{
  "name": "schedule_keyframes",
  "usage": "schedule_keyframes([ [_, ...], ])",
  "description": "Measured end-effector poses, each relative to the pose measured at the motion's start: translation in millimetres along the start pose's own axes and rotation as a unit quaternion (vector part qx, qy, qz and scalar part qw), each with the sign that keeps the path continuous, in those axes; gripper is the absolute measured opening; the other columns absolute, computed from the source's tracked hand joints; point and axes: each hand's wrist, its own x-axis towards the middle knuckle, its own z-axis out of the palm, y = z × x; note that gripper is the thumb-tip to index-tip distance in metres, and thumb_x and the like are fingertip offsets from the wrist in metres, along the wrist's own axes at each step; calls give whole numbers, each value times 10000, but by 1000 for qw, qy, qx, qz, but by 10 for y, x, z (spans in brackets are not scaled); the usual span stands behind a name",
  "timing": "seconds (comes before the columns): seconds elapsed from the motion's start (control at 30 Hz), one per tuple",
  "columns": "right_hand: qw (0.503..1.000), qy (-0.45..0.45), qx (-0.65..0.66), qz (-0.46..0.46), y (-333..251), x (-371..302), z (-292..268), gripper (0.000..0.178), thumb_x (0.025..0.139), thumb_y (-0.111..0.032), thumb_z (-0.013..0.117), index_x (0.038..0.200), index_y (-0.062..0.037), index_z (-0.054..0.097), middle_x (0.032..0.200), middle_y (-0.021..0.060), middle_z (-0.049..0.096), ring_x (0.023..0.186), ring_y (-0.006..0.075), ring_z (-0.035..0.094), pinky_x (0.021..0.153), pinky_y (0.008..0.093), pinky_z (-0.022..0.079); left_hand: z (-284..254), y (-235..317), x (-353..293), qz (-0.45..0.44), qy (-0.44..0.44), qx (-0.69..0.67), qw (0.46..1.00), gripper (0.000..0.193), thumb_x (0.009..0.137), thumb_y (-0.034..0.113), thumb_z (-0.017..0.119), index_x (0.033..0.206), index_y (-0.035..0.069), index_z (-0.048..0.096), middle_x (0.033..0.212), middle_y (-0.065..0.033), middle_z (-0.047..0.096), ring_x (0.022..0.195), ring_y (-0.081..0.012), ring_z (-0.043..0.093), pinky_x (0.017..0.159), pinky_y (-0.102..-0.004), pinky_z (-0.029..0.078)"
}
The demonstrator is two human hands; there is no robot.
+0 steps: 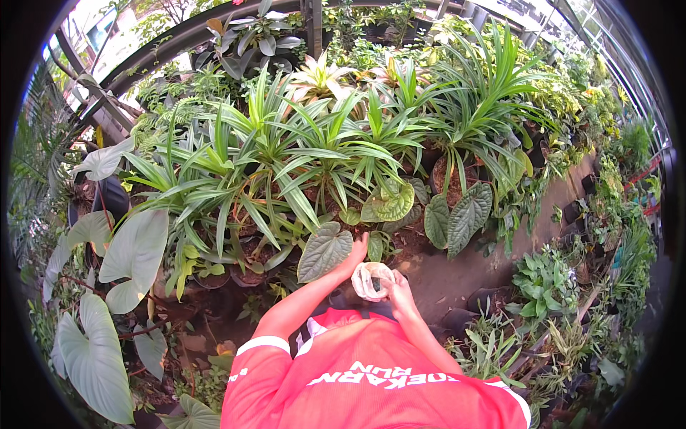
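Plant nursery or greenhouse — dense rows of potted foliage plants [314,150], a dirt path [457,268], a metal frame [179,32] overhead.

Small round pot [372,279], pale whitish-beige, looks like thin plastic, held up in front of my chest between both grips. Mouth faces up toward me, slightly tilted; dark inside, contents too small to tell. Rim looks a bit crumpled or uneven. My left grip [355,257] is against its left side, fingers reaching up past the rim. My right grip [397,287] touches its right edge, fingertips at the rim. Pot sits off the ground, above dark soil and the heart-shaped leaves just beyond my grips. No plant visible in it.
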Motion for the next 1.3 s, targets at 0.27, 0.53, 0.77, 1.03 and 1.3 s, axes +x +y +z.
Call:
schedule_keyframes([
  [0.27,1000,15,24,-1,147,-40,12,80,868,-60,562,941,-62,531,717,15,573,530,83,512,444,220,374,-592,105,-54,37,-42,-96,994,667,688,-58,540,1314,-169,338,780,-268,610,685,-406,620,597,-476,493],
  [0.53,999,19,39,-12,106,5,-35,77,866,-48,559,919,-73,509,722,14,559,535,85,513,447,220,376,-800,341,-28,20,-14,-65,998,452,778,37,533,1187,-133,439,744,-253,608,676,-390,636,572,-486,509],
  [0.77,999,13,31,-15,59,17,-74,66,872,-49,556,915,-74,513,714,13,557,525,83,507,439,223,376,-1034,388,-2,84,-24,-36,996,310,753,59,563,1021,-93,520,690,-242,601,645,-389,633,549,-470,512],
  [1.03,999,29,22,-2,81,62,-74,84,877,-63,564,956,-71,537,725,11,568,534,89,519,435,228,374,-1186,414,38,110,-56,18,992,100,675,70,616,690,-23,649,716,-231,626,654,-386,645,585,-473,519],
  [1.3,1000,23,22,-3,112,36,-70,94,874,-80,573,963,-66,542,731,12,572,541,86,515,445,225,369,-1378,454,77,112,-109,43,987,93,645,76,655,679,-10,662,728,-237,633,687,-396,653,615,-488,522],
])
